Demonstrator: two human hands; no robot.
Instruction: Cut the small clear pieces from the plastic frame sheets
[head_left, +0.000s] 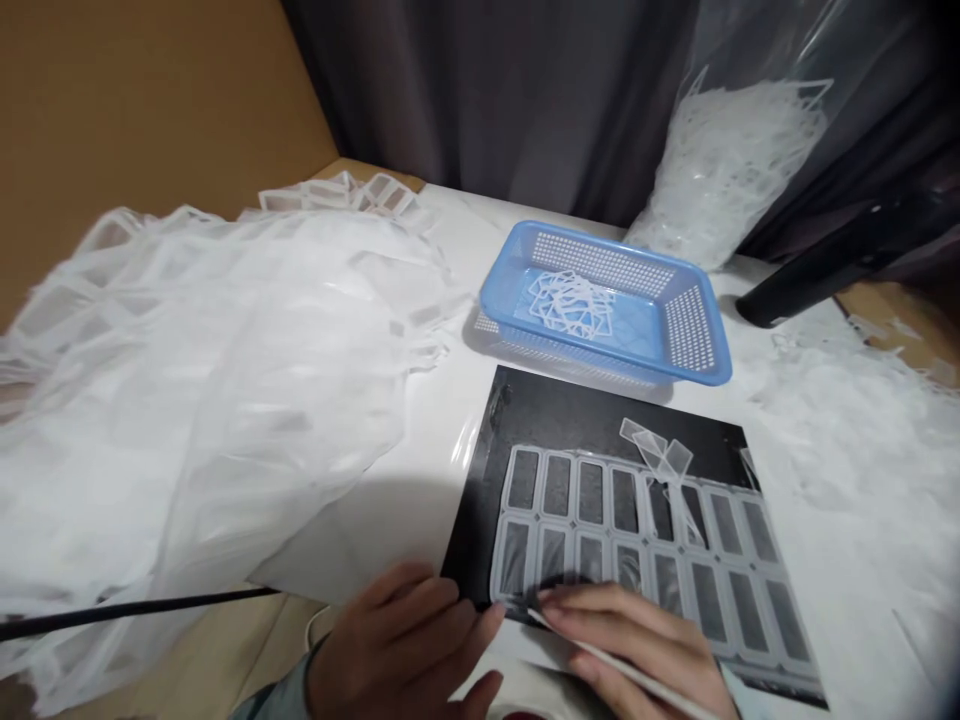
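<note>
The pile (262, 400) fills your left side, probably set there so its sheets stay within reach. Across the table, the heap (870, 440) lies on your right, well apart from it, which seems to stop the two mixing.

Your mat (585, 410) sits between them, its black likely there to show up pale edges. Just beyond it stands the basket (637, 325), handy for the small frames (574, 305) lying inside; the bag (735, 170) is behind, bulging with similar pieces.

The sheet (645, 538) lies flat on the mat, right in front of you. It is greyish and translucent, with two rows of rounded rectangular cells; two in the far row have pale slivers slanting across them.

Your left hand (409, 645) has its fingers curled together, thumb apart, gripping nothing visible; a fingertip meets the sheet's near left corner, apparently to steady it. Your right hand (637, 630) has its fingers clamped on a stick (619, 663), held low and slanted so its tip reaches the near edge.

Clear offcuts (660, 455) overlap the sheet's far edge.
</note>
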